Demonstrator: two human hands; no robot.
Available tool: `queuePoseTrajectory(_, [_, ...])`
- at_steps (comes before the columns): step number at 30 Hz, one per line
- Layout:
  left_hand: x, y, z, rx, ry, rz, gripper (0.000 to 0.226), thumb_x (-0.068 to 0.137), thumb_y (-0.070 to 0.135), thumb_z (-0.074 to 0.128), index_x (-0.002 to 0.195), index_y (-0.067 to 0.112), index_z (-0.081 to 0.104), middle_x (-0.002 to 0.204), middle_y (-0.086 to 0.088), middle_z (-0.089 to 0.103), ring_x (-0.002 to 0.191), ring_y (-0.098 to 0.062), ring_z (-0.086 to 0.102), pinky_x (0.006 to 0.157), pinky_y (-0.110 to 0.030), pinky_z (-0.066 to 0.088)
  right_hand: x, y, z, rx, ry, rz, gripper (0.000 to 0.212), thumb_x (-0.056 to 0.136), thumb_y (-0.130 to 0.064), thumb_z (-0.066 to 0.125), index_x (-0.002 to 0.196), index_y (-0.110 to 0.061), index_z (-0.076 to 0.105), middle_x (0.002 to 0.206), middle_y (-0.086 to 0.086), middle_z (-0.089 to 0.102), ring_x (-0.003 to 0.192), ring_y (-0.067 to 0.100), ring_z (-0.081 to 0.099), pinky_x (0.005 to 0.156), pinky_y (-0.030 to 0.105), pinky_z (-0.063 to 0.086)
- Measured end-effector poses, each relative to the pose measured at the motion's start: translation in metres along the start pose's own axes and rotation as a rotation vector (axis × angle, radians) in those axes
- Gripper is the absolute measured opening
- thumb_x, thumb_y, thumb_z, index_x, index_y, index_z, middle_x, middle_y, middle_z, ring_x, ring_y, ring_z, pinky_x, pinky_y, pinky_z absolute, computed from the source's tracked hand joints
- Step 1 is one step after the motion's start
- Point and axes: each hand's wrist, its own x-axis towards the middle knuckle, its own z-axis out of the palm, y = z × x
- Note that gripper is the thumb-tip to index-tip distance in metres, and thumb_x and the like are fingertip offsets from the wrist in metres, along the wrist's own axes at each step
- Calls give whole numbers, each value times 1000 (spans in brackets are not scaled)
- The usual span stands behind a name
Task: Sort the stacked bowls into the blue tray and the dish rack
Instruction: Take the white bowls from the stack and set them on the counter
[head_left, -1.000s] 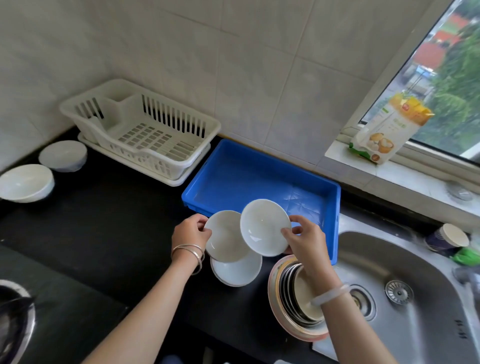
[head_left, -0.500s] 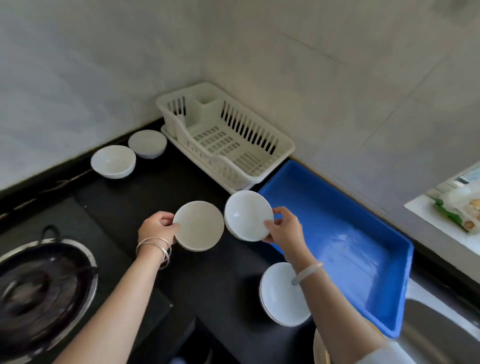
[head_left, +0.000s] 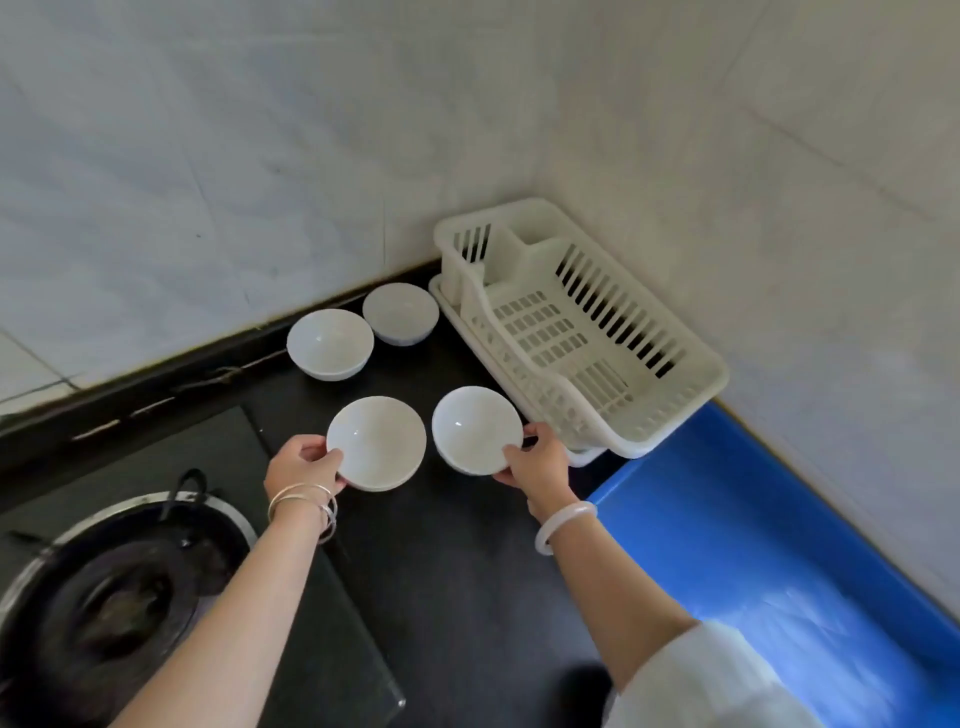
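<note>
Silver bangles (head_left: 304, 501) on left wrist; pale bracelet (head_left: 563, 525), white sleeve (head_left: 701, 675) on right.

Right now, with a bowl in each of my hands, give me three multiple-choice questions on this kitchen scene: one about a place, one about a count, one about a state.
1. Where do the two unheld bowls stand?
A) on the black counter, left of the dish rack
B) in a sink
C) on a windowsill

2. How many white bowls show in all?
A) two
B) three
C) four

3. What is the right hand doing?
A) hanging idle
B) gripping a bowl by its rim
C) lying flat on the counter

Answers:
1 A: both stand on the dark counter at the wall, beside the rack.
2 C: two stand on the counter, and the left hand holds the left bowl while the right hand holds the right bowl.
3 B: its thumb and fingers pinch the right bowl's rim.
</note>
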Motion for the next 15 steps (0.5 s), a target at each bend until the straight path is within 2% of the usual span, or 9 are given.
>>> queuePoseTrajectory(5, [19,1,6,-40,5,-21,19,78,-3,60,89,12,60,95,-8,61,89,-30,62,70,-34,54,25,-5,23,-29,41,-22,23,87,-5,60,102,-18,47,109,4,48,96,22,55,48,23,53])
queuePoseTrajectory(15, [29,-5,13,-108,6,-21,22,76,-3,62,88,15,60,99,-7,62,98,-30,61,68,-35,55,44,3,38,56,61,44,23,87,-4,59,100,-19,48,108,1,48,98,21,55,54,25,55])
